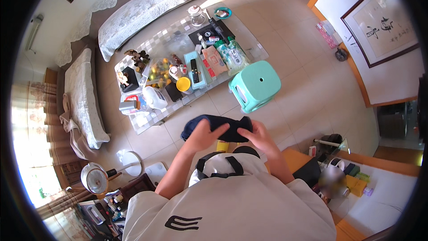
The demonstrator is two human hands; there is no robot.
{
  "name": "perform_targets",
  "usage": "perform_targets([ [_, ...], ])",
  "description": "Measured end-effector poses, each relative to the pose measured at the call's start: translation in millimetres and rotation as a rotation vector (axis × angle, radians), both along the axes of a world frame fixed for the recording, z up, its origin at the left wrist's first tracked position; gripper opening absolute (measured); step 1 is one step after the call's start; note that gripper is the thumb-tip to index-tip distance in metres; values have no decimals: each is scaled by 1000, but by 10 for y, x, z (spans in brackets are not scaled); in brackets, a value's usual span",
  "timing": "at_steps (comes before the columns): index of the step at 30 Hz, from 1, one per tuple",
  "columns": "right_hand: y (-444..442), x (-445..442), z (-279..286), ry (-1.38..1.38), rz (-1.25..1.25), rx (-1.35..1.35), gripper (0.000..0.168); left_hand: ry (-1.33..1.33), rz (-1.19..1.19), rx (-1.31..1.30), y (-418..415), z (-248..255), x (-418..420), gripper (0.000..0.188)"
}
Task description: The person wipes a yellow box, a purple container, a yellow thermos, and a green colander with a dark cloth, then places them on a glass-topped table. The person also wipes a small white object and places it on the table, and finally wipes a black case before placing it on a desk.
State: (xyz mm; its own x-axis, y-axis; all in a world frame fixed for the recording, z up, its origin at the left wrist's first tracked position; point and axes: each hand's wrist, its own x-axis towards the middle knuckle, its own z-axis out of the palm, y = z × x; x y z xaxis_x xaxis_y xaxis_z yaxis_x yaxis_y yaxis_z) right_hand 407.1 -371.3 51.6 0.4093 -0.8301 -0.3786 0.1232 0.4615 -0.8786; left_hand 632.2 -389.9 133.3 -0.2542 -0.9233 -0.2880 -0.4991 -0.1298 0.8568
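A dark navy cloth item (pixel 230 130), a cap or a folded garment, stretches between my two hands in front of my waist. On its left part my left hand (pixel 203 135) grips it, thumb on top and most fingers hidden by the fabric. My right hand (pixel 259 135) pinches the right end near a raised, rolled edge. Past the cloth, on the tiled floor, stands a mint-green plastic stool (pixel 257 82) with a small hole in its seat. A yellow slipper or shoe (pixel 222 146) shows just below the cloth.
A low glass-topped coffee table (pixel 252 43) bears a remote control (pixel 194 71), a yellow-lidded container (pixel 183 84), a white jug (pixel 154 98) and bagged fruit (pixel 160 72). Covered sofas (pixel 150 10) stand behind it. A fan (pixel 95 178) is at lower left, a cabinet (pixel 289 162) at right.
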Motion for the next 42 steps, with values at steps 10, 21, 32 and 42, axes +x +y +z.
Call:
perform_targets([
  [10,-488,-204,234,139,-301,-163,25,1053,667,587,-255,-559,-335,22],
  [21,-836,-832,209,690,-266,-633,35,1279,738,802,-379,-1067,-493,31],
  [32,-906,-1130,-557,675,-383,-613,33,466,1085,261,-199,-1612,-149,31],
  [42,-1099,-1230,-841,507,9,-455,26,312,510,683,-226,-1773,333,45],
])
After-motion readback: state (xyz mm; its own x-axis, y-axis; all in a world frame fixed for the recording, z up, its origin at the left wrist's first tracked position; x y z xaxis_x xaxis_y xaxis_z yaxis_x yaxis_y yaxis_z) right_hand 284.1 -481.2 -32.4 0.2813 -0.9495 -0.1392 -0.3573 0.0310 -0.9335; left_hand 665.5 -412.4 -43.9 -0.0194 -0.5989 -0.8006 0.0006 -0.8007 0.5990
